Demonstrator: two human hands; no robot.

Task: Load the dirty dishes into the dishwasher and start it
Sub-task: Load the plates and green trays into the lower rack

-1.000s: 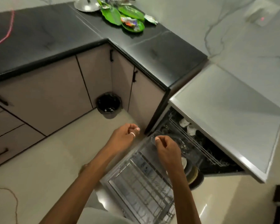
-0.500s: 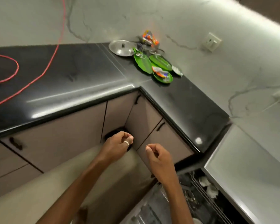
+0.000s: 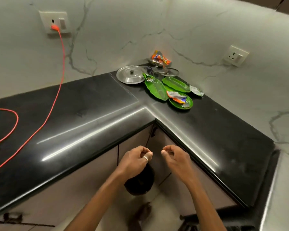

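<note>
Black countertop [image 3: 90, 117] (green plates [image 3: 155, 88] cornered), marble wall [image 3: 115, 30]; left hand [image 3: 133, 162], right hand [image 3: 177, 161] curled empty

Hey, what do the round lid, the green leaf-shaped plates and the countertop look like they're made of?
The lid looks like stainless steel: silvery and shiny, with a small knob in the middle. The green plates are probably glossy plastic moulded like banana leaves, judging by the even colour and pressed veins. The countertop is likely polished black stone, given its sharp streaks of reflected light, though laminate can't be excluded.
</note>
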